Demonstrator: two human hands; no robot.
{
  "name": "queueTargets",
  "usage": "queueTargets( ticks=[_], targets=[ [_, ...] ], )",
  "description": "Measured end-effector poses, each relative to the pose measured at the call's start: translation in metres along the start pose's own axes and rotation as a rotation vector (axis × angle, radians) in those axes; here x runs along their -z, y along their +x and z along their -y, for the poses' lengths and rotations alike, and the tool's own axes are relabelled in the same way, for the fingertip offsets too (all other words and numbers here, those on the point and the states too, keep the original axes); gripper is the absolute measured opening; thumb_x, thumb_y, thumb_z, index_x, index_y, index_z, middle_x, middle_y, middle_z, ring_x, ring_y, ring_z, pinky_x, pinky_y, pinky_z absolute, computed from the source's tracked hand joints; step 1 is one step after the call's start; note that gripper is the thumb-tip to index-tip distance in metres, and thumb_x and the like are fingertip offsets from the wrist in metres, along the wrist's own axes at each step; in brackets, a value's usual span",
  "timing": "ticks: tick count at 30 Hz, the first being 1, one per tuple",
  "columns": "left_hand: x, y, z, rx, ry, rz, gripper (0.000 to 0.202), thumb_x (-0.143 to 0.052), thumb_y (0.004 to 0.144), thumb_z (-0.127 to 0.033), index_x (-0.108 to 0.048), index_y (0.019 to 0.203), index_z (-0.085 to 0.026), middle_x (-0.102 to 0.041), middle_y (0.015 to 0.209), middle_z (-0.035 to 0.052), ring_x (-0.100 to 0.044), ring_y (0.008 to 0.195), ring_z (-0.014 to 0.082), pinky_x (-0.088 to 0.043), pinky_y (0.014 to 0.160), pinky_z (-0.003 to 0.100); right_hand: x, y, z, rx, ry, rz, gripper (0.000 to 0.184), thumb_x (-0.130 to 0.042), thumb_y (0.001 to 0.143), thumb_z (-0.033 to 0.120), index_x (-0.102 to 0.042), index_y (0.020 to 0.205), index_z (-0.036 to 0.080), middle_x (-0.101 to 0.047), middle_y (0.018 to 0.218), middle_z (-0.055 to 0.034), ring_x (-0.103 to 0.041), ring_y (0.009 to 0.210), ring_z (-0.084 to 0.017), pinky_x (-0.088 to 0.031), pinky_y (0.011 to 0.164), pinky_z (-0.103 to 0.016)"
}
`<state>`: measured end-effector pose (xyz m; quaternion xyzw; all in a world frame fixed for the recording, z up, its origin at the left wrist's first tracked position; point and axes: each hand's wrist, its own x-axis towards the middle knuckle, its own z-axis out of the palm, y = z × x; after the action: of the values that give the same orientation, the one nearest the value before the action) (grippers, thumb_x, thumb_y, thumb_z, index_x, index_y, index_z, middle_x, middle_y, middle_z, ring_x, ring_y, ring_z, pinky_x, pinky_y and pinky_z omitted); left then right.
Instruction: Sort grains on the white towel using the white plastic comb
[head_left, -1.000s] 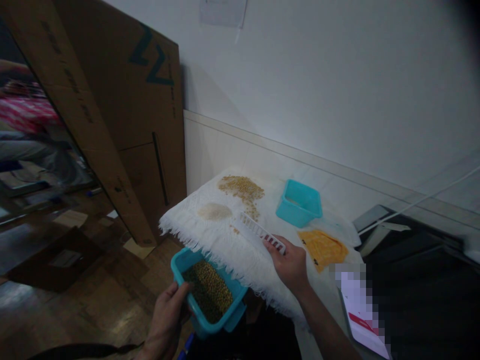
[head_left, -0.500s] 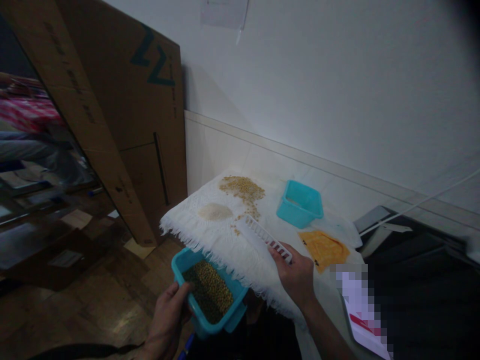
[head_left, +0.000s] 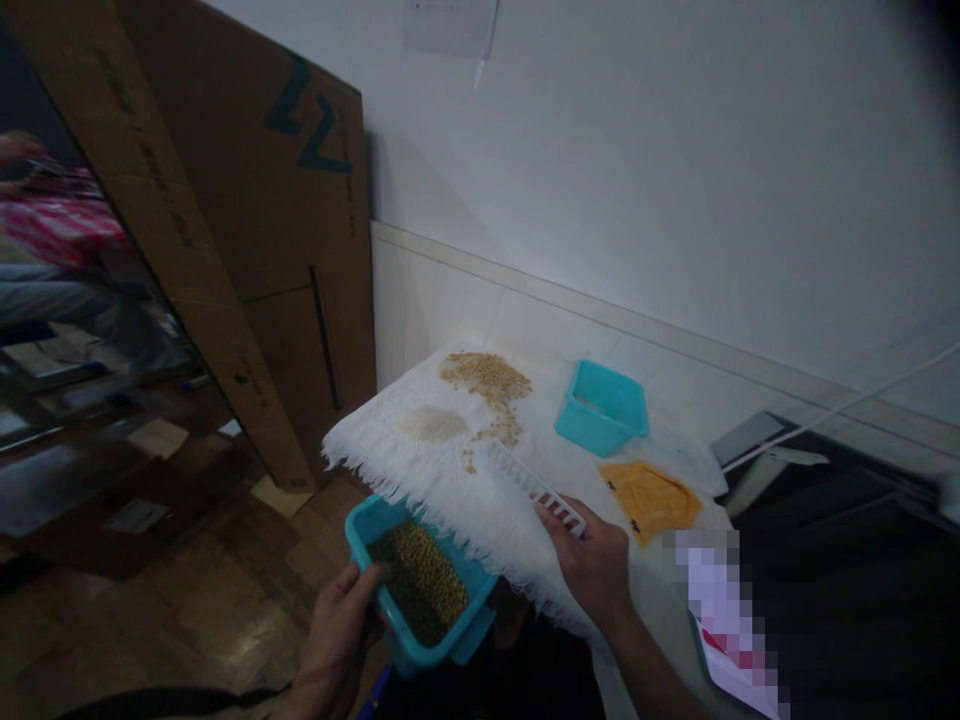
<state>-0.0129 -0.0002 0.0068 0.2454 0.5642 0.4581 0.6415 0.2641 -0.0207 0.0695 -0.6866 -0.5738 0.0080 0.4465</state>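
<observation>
My left hand (head_left: 341,620) grips the near left rim of a teal plastic tub (head_left: 361,528), held just below the table's fringed edge. Inside lie yellow beans (head_left: 435,575) beside smaller dark green ones (head_left: 405,590). In my right hand (head_left: 592,555) is a white slotted plastic strip (head_left: 529,480), its far end resting by the beans on a white fringed cloth (head_left: 375,425). A pile of yellow beans (head_left: 484,372) spreads toward that end, with a few strays nearer the fringe. Left of the strip sits a low mound of pale grains (head_left: 433,424).
A second teal tub (head_left: 604,410) stands at the back right, near a folded orange cloth (head_left: 651,500). On the left rises a tall cardboard box (head_left: 292,240). Dark material (head_left: 847,590) lies to the right; a seated person (head_left: 67,225) is beyond the box.
The strip and my right hand have shifted very slightly, and a few stray beans near its tip lie differently. My left hand and the tub hold almost still. The seated person's hand has moved.
</observation>
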Motion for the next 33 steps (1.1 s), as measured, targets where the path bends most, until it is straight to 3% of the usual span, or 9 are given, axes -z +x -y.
queueTargets(
  ticks=[6, 14, 18, 25, 30, 33],
  targets=[
    [0.0, 0.0, 0.001, -0.009, -0.006, -0.002, 0.033, -0.082, 0.063, -0.046, -0.06, 0.059, -0.021, -0.051, 0.042, -0.0076, -0.043, 0.037, 0.0089, -0.033, 0.039, 0.021, -0.008, 0.001, -0.002, 0.05, 0.042, 0.007, 0.034, -0.063, 0.096, 0.047, -0.082, 0.097, 0.02, -0.08, 0.074, -0.0042, -0.074, 0.057, -0.02, -0.059, 0.061, -0.025],
    [0.002, 0.005, 0.009, 0.002, -0.013, -0.035, 0.033, -0.082, 0.061, -0.047, -0.061, 0.059, -0.02, -0.052, 0.042, -0.0072, -0.042, 0.038, 0.0089, -0.035, 0.04, 0.021, -0.011, 0.01, 0.001, 0.191, 0.063, 0.031, 0.028, -0.063, 0.097, 0.039, -0.082, 0.095, 0.019, -0.08, 0.072, -0.0035, -0.073, 0.051, -0.018, -0.06, 0.056, -0.022],
    [0.002, 0.004, 0.008, -0.004, -0.017, -0.033, 0.033, -0.083, 0.062, -0.047, -0.062, 0.06, -0.02, -0.052, 0.043, -0.0074, -0.043, 0.04, 0.0091, -0.035, 0.04, 0.021, -0.011, 0.006, 0.006, 0.301, 0.087, 0.013, 0.023, -0.063, 0.098, 0.033, -0.082, 0.095, 0.019, -0.083, 0.082, -0.0052, -0.079, 0.063, -0.02, -0.063, 0.066, -0.022],
    [-0.003, -0.001, -0.001, -0.004, -0.03, -0.013, 0.031, -0.084, 0.06, -0.042, -0.062, 0.058, -0.02, -0.048, 0.042, -0.0092, -0.037, 0.039, 0.0069, -0.029, 0.039, 0.019, -0.005, -0.018, 0.022, 0.434, 0.116, 0.141, 0.025, -0.057, 0.102, 0.025, -0.082, 0.106, 0.022, -0.084, 0.096, -0.004, -0.082, 0.082, -0.018, -0.063, 0.08, -0.021],
    [-0.002, -0.002, 0.001, -0.007, -0.042, -0.01, 0.032, -0.084, 0.062, -0.042, -0.06, 0.058, -0.021, -0.048, 0.042, -0.0095, -0.038, 0.04, 0.0074, -0.032, 0.04, 0.02, 0.0, -0.022, 0.031, 0.37, 0.119, 0.193, 0.028, -0.055, 0.103, 0.034, -0.082, 0.102, 0.027, -0.084, 0.09, -0.0005, -0.081, 0.076, -0.017, -0.063, 0.074, -0.021],
    [0.001, -0.002, 0.002, -0.001, -0.046, 0.012, 0.031, -0.084, 0.062, -0.042, -0.062, 0.059, -0.02, -0.048, 0.043, -0.0094, -0.038, 0.04, 0.0071, -0.03, 0.039, 0.02, -0.004, -0.009, 0.023, 0.237, 0.055, 0.075, 0.031, -0.058, 0.101, 0.042, -0.083, 0.095, 0.024, -0.083, 0.083, -0.0039, -0.081, 0.069, -0.02, -0.062, 0.066, -0.022]
  ],
)
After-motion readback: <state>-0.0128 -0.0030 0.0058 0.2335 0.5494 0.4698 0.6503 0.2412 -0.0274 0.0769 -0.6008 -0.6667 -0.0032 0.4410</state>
